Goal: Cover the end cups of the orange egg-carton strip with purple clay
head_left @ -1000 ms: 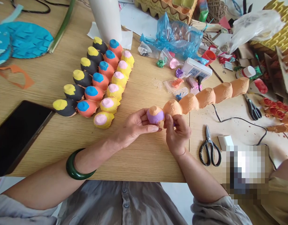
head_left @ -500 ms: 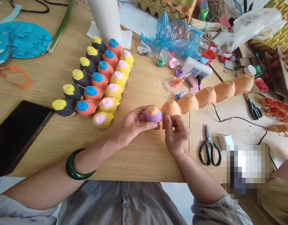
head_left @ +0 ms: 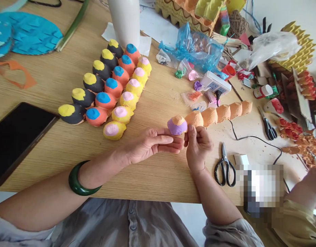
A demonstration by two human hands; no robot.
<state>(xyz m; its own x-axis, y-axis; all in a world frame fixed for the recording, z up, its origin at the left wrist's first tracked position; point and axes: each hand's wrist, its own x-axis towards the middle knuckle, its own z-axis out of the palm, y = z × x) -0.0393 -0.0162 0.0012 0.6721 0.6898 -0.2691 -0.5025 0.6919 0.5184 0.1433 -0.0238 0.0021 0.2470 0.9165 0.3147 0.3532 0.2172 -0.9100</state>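
Observation:
My right hand (head_left: 199, 147) pinches an orange egg-carton strip (head_left: 209, 116) near its left end, thumb on top. The strip is a row of several bumps pointing away to the right. Purple clay (head_left: 177, 128) wraps the end bump, leaving its orange tip bare. Just under that bump is my left hand (head_left: 150, 144), its fingers stretched out and not gripping; whether they touch the clay I cannot tell. To the left lie three coloured carton strips: a black one with yellow tips (head_left: 83, 97), a coral one with blue tips (head_left: 114, 88) and a yellow one with pink tips (head_left: 123, 114).
Black-handled scissors (head_left: 225, 168) lie right of my right hand, with a second pair (head_left: 267, 125) farther off. A power strip (head_left: 215, 83), clay packets and a blue plastic bag (head_left: 196, 48) crowd the back. A phone (head_left: 21, 137) rests at left. Another person's sleeve (head_left: 299, 219) shows at right.
My left hand has let go of the purple-covered bump and its fingers have straightened below it. The strip's far end has swung lower in view; the camera view has shifted slightly.

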